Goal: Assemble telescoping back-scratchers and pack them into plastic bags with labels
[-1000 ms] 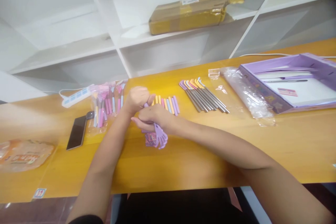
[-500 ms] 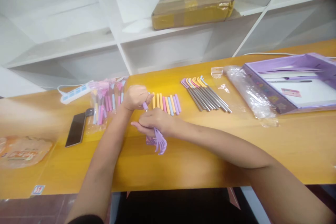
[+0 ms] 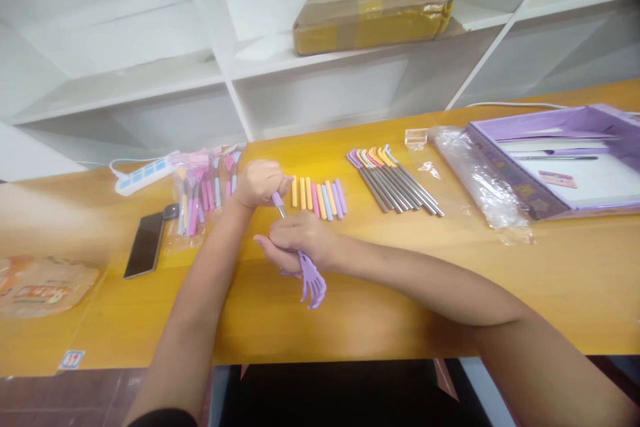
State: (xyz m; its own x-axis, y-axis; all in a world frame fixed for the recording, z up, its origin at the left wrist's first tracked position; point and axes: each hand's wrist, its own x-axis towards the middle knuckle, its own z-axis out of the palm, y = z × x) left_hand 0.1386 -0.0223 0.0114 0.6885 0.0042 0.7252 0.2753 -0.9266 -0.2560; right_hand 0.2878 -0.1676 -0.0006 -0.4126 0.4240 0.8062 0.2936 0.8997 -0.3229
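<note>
Purple scratcher [image 3: 313, 282] is clasped by the left grip [image 3: 263, 181] and, nearer its fanned end, the right grip [image 3: 306, 239].

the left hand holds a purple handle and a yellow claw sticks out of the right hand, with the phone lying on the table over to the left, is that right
Not quite: the claw sticking out of the right hand is purple, not yellow, as the head view shows. The left hand does hold a purple handle, and the phone lies on the table over to the left.
</note>
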